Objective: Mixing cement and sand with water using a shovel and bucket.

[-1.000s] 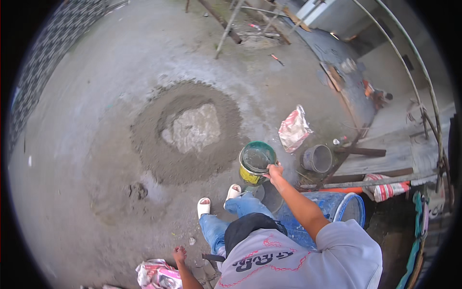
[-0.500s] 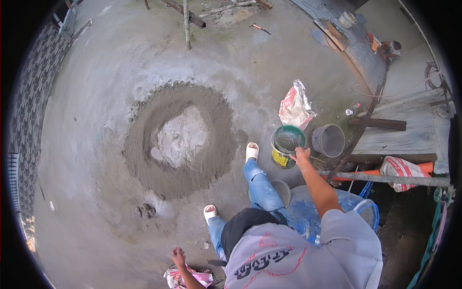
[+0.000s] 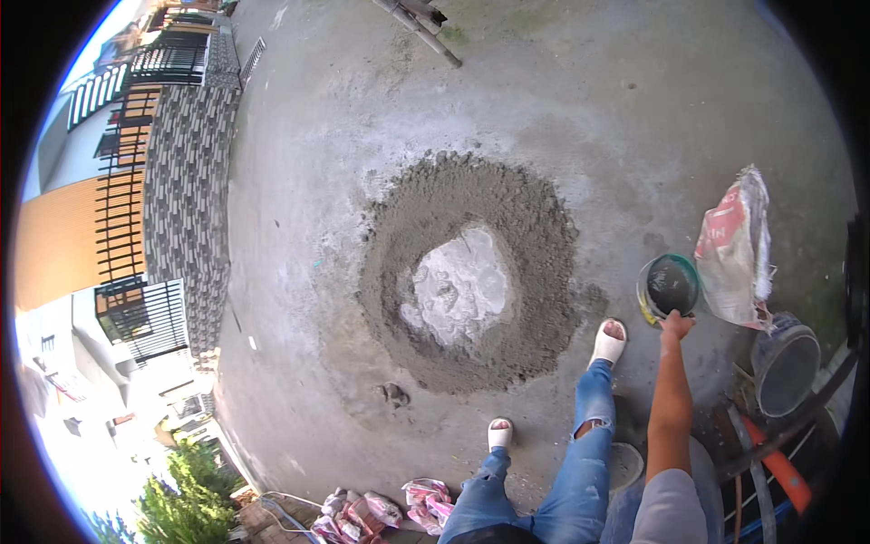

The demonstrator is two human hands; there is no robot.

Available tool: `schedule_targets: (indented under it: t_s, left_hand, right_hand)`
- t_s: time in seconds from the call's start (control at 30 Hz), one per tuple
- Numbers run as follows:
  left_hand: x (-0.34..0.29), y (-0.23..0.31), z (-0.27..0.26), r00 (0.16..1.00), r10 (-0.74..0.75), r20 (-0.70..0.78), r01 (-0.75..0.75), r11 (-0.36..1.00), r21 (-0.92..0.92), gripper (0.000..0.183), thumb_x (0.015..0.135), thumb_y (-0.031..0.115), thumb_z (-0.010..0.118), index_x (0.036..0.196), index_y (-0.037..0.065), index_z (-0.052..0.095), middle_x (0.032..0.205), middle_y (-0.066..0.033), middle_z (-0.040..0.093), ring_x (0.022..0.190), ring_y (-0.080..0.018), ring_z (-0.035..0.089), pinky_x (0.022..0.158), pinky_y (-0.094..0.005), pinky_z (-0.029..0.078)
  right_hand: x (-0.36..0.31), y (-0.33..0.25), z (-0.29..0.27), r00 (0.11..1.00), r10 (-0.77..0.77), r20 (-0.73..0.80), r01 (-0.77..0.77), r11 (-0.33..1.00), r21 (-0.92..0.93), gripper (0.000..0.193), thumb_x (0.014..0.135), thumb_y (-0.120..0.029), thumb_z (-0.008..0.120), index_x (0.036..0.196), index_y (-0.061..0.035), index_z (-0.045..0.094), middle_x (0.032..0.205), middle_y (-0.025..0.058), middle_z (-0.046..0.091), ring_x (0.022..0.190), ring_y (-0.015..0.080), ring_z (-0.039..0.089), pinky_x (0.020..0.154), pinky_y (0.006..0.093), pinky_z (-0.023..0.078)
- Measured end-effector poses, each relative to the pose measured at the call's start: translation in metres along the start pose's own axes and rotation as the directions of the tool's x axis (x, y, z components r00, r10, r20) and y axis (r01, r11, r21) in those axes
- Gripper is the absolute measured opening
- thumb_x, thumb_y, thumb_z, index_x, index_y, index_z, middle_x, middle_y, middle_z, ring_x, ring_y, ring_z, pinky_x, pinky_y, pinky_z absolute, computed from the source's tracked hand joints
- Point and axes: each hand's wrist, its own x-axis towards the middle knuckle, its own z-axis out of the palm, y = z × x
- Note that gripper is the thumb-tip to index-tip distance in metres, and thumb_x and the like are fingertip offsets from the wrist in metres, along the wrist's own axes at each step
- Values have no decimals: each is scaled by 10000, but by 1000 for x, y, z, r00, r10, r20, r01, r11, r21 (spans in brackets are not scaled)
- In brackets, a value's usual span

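My right hand [image 3: 676, 326] is closed on the near edge of a bucket [image 3: 646, 306] with a green rim and a yellow patch on its side. Dark liquid shows inside it. Whether its base rests on the ground or is lifted I cannot tell. To the left of it lies a broad ring of damp grey sand or mortar mix [image 3: 546, 258], with a pale grey, wet-looking patch [image 3: 464, 283] in its hollow middle. My right foot stands between the ring and the bucket. My left hand is out of the picture.
A crumpled white and red sack [image 3: 732, 249] lies just right of the bucket. Beyond it stands a grey bucket [image 3: 787, 370], close to an orange pipe [image 3: 781, 471] and poles. Several sacks [image 3: 362, 515] lie at the lower left. A tiled wall [image 3: 192, 181] runs along the left.
My view has swung left, so the scene sits further right. The green-rimmed bucket, still in my right hand, is farther from the grey bucket. My left hand has left the picture.
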Motion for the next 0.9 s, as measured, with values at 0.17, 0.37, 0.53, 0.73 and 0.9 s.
schedule_targets:
  t_s: [0.17,0.37,0.53,0.73,0.9]
  left_hand:
    - [-40,39,26,995,-70,-69,71,997,11,335,829,261,482,1038,-1,507,843,-121,590,737,-202,563,609,-329,446]
    - [-22,60,5,996,-64,-60,69,993,93,345,831,271,478,1055,10,499,861,-119,589,749,-204,563,610,-332,444]
    - [52,56,-51,998,13,58,-21,992,127,353,832,280,475,1069,19,492,875,-118,589,760,-205,563,610,-334,442]
    - [206,63,-98,928,249,278,-293,947,130,363,833,291,472,1086,30,484,892,-116,588,773,-206,563,611,-337,440]
    - [345,90,-151,805,460,373,-515,855,58,206,834,196,503,1014,96,494,831,-48,579,681,-143,543,528,-253,416]
  right_hand:
    - [72,31,55,992,-68,108,60,995,75,540,723,24,499,1212,-4,272,1112,229,431,860,374,559,579,463,563]
    - [97,48,45,903,-410,126,390,661,-641,524,627,-76,599,1105,38,418,1046,232,506,978,380,499,868,412,403]
    - [3,56,-65,774,-401,489,629,405,-664,305,795,-250,489,1027,-60,544,1114,170,491,922,358,532,775,432,451]
    - [-144,113,-263,889,-291,353,446,380,-810,463,782,-444,497,697,-13,640,732,207,590,739,371,569,709,437,450]
    - [-305,192,-360,914,-311,261,386,464,-797,333,745,-333,544,722,-14,639,773,196,598,765,350,579,699,421,462]
